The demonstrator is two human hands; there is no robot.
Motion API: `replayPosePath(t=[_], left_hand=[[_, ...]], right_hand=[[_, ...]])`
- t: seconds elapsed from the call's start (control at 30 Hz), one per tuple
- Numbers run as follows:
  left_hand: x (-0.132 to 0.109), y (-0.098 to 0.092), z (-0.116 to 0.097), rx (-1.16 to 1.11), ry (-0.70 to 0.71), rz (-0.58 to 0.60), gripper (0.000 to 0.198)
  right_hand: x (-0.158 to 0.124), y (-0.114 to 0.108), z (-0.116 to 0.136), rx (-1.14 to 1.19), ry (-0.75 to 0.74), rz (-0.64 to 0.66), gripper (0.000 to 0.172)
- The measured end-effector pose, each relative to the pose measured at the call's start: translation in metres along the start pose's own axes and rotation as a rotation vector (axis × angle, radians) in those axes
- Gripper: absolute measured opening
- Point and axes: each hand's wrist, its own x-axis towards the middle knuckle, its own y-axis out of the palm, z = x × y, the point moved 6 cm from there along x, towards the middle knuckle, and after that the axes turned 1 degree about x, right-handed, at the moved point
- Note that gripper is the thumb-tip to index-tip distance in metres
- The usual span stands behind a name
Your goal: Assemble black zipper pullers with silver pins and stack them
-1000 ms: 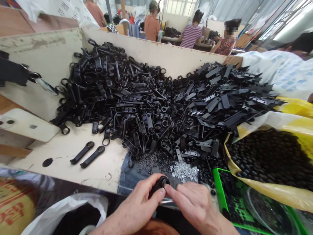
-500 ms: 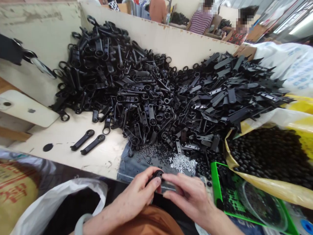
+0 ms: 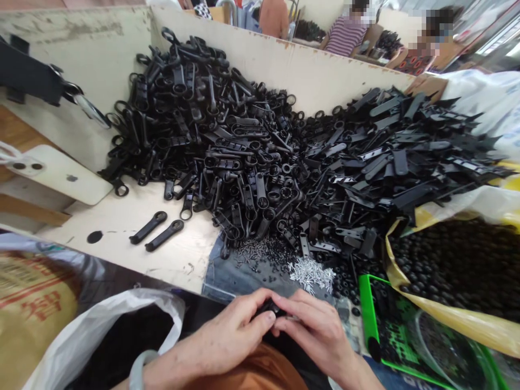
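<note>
In front of my body, my left hand [image 3: 235, 327] is closed around a small black plastic part [image 3: 271, 307], its thumb on the near side. My right hand [image 3: 314, 327] is closed too, fingertips meeting the same part from the right; whether a smaller piece sits in that pinch I cannot tell. Most of the part is hidden by fingers. Just beyond the hands lie a heap of short silver pins [image 3: 312, 275] and a scatter of small dark metal pieces [image 3: 260, 254] on a dark cloth [image 3: 227, 279].
Behind rises a big pile of black ringed handles [image 3: 227, 135], with flat black pieces [image 3: 390, 157] to the right. Two finished-looking handles [image 3: 164, 235] lie at left near a phone [image 3: 69, 176]. A green basket [image 3: 368, 309], a yellow bag [image 3: 447, 303] and a white sack [image 3: 52, 352] flank me.
My right thumb and fingers have closed in on the black part; before, the thumb was apart from it. The whole scene has shifted slightly to the right in view.
</note>
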Motion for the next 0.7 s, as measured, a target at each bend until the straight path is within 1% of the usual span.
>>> replayPosePath(t=[0.1, 0.2, 0.33, 0.4, 0.5, 0.53, 0.57, 0.63, 0.67, 0.7], left_hand=[[0.000, 0.000, -0.007, 0.038, 0.041, -0.020, 0.024], [0.002, 0.000, -0.009, 0.094, 0.023, -0.061, 0.024], [0.002, 0.004, -0.004, 0.072, -0.001, -0.078, 0.028], [0.000, 0.006, 0.003, 0.083, -0.017, -0.096, 0.031], [-0.003, 0.004, 0.010, 0.200, 0.013, -0.139, 0.031], [-0.004, 0.004, 0.011, 0.233, 0.041, -0.138, 0.033], [-0.005, 0.004, 0.011, 0.256, 0.074, -0.127, 0.034], [-0.006, 0.003, 0.009, 0.301, 0.143, -0.118, 0.037], [-0.005, 0.002, 0.007, 0.334, 0.173, -0.123, 0.039], [-0.005, 0.001, 0.007, 0.374, 0.194, -0.135, 0.039]], right_hand=[[-0.003, 0.002, -0.005, 0.127, 0.125, -0.045, 0.029], [-0.007, 0.006, -0.008, 0.156, 0.219, -0.133, 0.027], [-0.013, 0.012, -0.005, 0.153, 0.197, -0.206, 0.031], [-0.016, 0.014, -0.005, 0.145, 0.195, -0.221, 0.029], [-0.021, 0.017, -0.008, 0.160, 0.265, -0.240, 0.024], [-0.023, 0.018, -0.011, 0.181, 0.310, -0.263, 0.026], [-0.025, 0.019, -0.014, 0.211, 0.352, -0.292, 0.034], [-0.026, 0.023, -0.021, 0.272, 0.412, -0.334, 0.055], [-0.025, 0.026, -0.024, 0.294, 0.430, -0.332, 0.060], [-0.024, 0.030, -0.027, 0.308, 0.446, -0.313, 0.058]])
